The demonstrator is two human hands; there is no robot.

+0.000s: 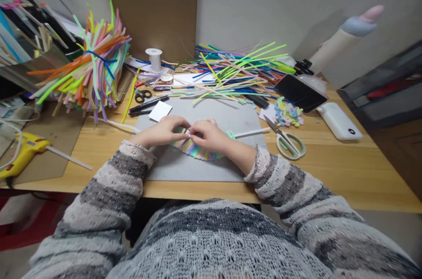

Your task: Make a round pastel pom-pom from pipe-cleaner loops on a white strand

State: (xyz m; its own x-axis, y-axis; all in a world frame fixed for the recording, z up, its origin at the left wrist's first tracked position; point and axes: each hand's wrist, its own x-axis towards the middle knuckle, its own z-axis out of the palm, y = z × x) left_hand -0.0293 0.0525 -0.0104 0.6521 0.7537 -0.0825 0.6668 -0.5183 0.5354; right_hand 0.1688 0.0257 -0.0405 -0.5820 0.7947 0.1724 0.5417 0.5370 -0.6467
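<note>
Both my hands rest on a fan-shaped piece made of pastel pipe-cleaner strips [198, 151], lying on a grey cutting mat [204, 169]. My left hand [163, 132] presses on its left side with fingers curled. My right hand [209, 135] pinches the piece near its centre, thumb and fingers together. The two hands meet at about the middle of the fan, and most of the fan is hidden under them. A white stick [252, 133] lies just right of my right hand.
Green-handled scissors [288, 142] lie right of the mat. Loose coloured strips [231, 72] are piled at the back, a bundled bunch [89, 68] at left. A yellow glue gun [23, 151], black scissors [143, 94], thread spool [154, 59], phone [300, 92] and white case [339, 121] surround the mat.
</note>
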